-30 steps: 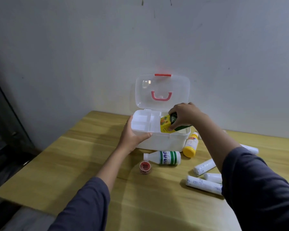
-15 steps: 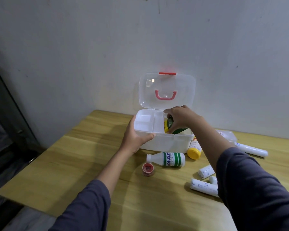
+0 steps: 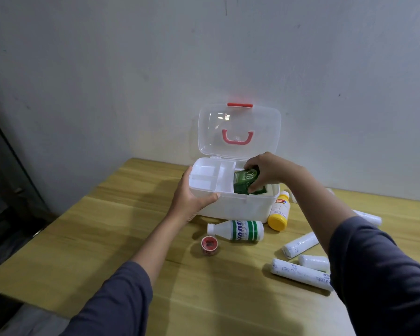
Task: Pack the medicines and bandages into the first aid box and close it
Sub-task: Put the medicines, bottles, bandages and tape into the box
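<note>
A white first aid box (image 3: 243, 208) stands at the far side of the wooden table, its clear lid (image 3: 239, 130) with a red handle tilted up against the wall. My left hand (image 3: 192, 197) grips the box's front left corner. My right hand (image 3: 268, 172) holds a green medicine box (image 3: 245, 180) inside the right compartment. In front of the box lie a white bottle with green bands (image 3: 238, 230), a yellow-capped bottle (image 3: 279, 212) and a small red tape roll (image 3: 209, 244). Several white bandage rolls (image 3: 301, 274) lie to the right.
A white divided tray (image 3: 210, 175) sits in the left part of the box. The table (image 3: 83, 251) ends near the wall behind and drops off at left toward a dark floor. A further bandage roll (image 3: 369, 218) lies behind my right forearm.
My right hand has lowered the medicine box deeper into the right compartment and turned it, so its green face shows instead of the yellow one. My left hand stays on the box.
</note>
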A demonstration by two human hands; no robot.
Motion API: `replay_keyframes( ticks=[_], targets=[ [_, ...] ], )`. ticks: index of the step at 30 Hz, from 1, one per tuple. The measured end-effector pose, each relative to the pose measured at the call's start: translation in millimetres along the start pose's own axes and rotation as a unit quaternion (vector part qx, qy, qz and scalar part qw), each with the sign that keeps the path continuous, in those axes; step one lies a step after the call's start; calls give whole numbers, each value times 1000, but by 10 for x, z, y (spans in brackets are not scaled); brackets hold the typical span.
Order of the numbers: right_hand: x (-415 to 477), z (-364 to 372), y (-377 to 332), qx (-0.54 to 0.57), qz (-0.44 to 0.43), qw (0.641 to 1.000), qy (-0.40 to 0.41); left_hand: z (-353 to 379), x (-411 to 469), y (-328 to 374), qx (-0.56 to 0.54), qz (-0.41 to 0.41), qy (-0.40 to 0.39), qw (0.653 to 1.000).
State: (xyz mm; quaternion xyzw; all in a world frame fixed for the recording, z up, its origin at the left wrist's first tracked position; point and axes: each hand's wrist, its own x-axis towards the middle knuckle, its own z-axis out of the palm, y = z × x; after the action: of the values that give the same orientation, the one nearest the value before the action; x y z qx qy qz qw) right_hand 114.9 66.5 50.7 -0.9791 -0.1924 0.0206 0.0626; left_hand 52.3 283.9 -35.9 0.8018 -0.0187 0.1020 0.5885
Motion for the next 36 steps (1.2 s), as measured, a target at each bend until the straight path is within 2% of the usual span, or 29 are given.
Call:
replay_keyframes(
  ticks=[5,22,28,32,34,36],
  targets=[
    [71,276,-33,-19,-19,1000,1,2,-3,0,1,-6,1,1000],
    [99,298,-17,-50,-12,998,21,10,10,-31,-7,3,-1,1000],
    [96,314,18,-62,-35,997,17,1,13,-29,0,5,-2,1000],
    [7,219,78,97,-48,994,32,-13,32,-38,5,-2,-6,1000],
    [-114,126,166,185,-30,978,94,-14,38,-48,3,-5,-5,1000],
    [-263,86,338,279,10,943,184,-14,45,-69,-5,-4,1,1000]
  ],
)
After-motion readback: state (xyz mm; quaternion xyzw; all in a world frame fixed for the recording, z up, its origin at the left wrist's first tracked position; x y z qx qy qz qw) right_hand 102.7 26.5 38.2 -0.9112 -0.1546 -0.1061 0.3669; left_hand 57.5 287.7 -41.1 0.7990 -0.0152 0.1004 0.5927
